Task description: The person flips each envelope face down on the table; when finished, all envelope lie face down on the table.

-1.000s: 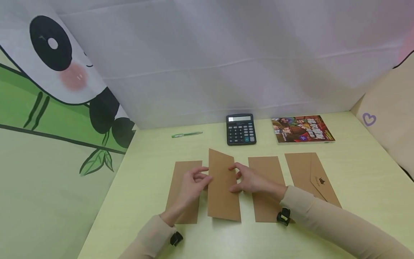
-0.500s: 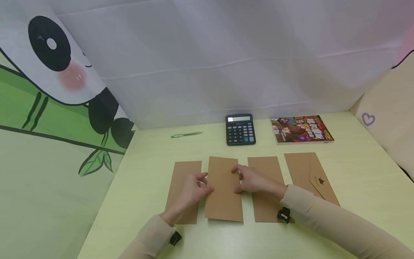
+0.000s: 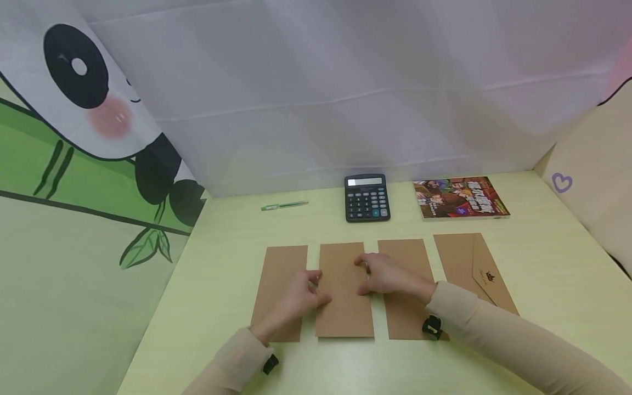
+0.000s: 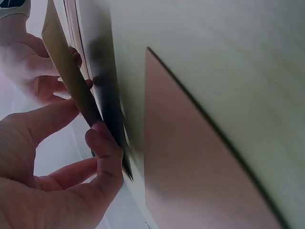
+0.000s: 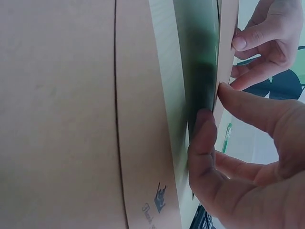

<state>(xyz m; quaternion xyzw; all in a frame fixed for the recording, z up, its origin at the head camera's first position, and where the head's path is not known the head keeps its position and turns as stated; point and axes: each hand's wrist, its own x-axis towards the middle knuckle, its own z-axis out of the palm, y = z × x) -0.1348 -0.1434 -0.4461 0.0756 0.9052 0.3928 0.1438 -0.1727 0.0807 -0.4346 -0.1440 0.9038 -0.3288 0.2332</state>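
Note:
Both hands hold a plain brown paper envelope [image 3: 344, 318] low over the table by its long sides. My left hand [image 3: 295, 299] pinches its left edge between thumb and fingers, and my right hand [image 3: 387, 275] pinches the right edge. In the left wrist view the envelope [image 4: 71, 71] appears edge-on, raised off the table with a dark shadow beneath. The right wrist view shows the same envelope [image 5: 227, 52] between the fingers of both hands. On the left lies another brown envelope [image 3: 283, 263], partly behind my left hand. A third envelope [image 3: 407, 323] lies under my right forearm.
At the right, an envelope [image 3: 461, 252] shows its flap and a black crown print. Along the back of the table [image 3: 222, 247] lie a green pen [image 3: 285, 206], a black calculator [image 3: 367, 198] and a colourful book [image 3: 461, 198]. A white cloth [image 3: 345, 109] hangs behind.
The held envelope has gone from tilted on edge to nearly flat and lower, between its neighbours. My left hand has moved slightly right and toward me; the right hand has hardly moved.

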